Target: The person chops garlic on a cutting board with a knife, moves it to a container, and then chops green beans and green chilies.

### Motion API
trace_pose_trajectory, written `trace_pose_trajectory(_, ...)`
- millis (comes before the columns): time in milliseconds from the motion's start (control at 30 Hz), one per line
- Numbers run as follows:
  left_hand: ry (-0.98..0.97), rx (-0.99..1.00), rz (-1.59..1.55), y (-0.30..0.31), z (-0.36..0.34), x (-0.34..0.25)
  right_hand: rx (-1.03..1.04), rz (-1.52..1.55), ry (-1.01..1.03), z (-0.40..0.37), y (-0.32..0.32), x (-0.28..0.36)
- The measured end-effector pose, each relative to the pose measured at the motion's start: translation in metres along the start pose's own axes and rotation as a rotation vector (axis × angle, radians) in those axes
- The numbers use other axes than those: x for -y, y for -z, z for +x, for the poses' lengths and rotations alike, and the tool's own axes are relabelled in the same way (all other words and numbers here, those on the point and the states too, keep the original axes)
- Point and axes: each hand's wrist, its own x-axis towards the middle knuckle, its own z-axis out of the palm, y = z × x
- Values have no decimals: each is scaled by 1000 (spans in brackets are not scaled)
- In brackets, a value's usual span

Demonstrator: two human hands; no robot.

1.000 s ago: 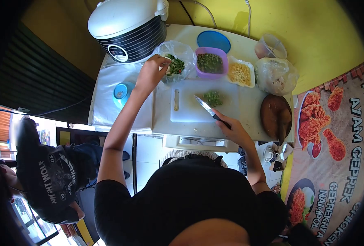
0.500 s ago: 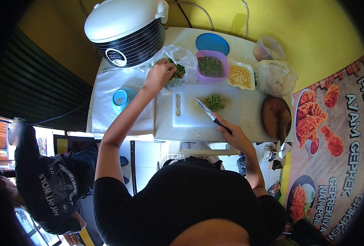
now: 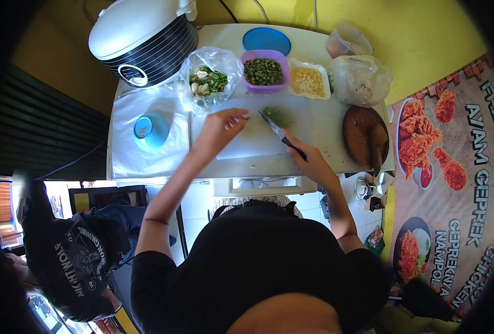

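My left hand [image 3: 223,129] is over the left part of the white cutting board [image 3: 258,143], its fingers bent around something small and green that is too blurred to name. In my right hand [image 3: 314,162] is a knife [image 3: 279,133] with a black handle, its blade pointing up and left. The tip is beside a pile of chopped green pieces [image 3: 278,117]. Behind the board, an open plastic bag [image 3: 209,83] shows green and red chillies and garlic cloves. A purple container [image 3: 265,72] of chopped greens stands right of the bag.
A white tray of yellow pieces [image 3: 308,80], a tied plastic bag [image 3: 362,80] and a brown stone mortar [image 3: 365,139] are on the right. A blue bowl [image 3: 151,132] sits at left, below a rice cooker [image 3: 141,42]. Another person [image 3: 77,250] is at lower left.
My left hand has come out of the plastic bag and moved down to the board. The knife, still in my right hand, appears higher and slightly left as the view shifts.
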Motion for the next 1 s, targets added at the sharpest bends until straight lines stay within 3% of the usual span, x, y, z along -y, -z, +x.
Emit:
trace_pose_trajectory(167,3,-132,104,-48,-10,3,-62,7,76,2,-5,-3)
trace_pose_trajectory(233,57,-262,152,-55,-14,-1,-39,7,35,-1,-3,-1)
trace_pose_trajectory(433,152,-392,31,-62,-24,-5,-3,32,24,-8,-3,-2)
trace_pose_trajectory(633,101,-512,100,-76,-22,-6,6,63,75,-8,-9,-5)
trace_pose_trajectory(1000,116,-543,153,-79,-19,-9,43,-53,120,-8,-5,-5)
